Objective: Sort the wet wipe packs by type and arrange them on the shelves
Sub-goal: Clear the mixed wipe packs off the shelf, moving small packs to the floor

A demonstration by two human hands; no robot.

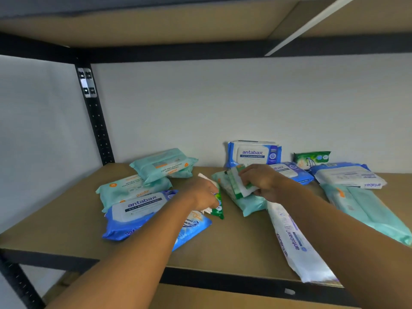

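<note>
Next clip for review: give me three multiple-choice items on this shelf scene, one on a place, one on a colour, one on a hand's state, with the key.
1. Where does the upright blue antabax pack stand? A) at the shelf's front edge B) against the back wall C) on the board above
2. What colour are the two stacked packs at the left rear? A) red B) teal C) black
3. What is the left hand doing? A) lying flat on the shelf B) hanging empty C) gripping a small green-and-white pack
Key: 1 B, it stands at the wall; 2 B, both wrappers are teal; 3 C, the hand is closed round that pack.
</note>
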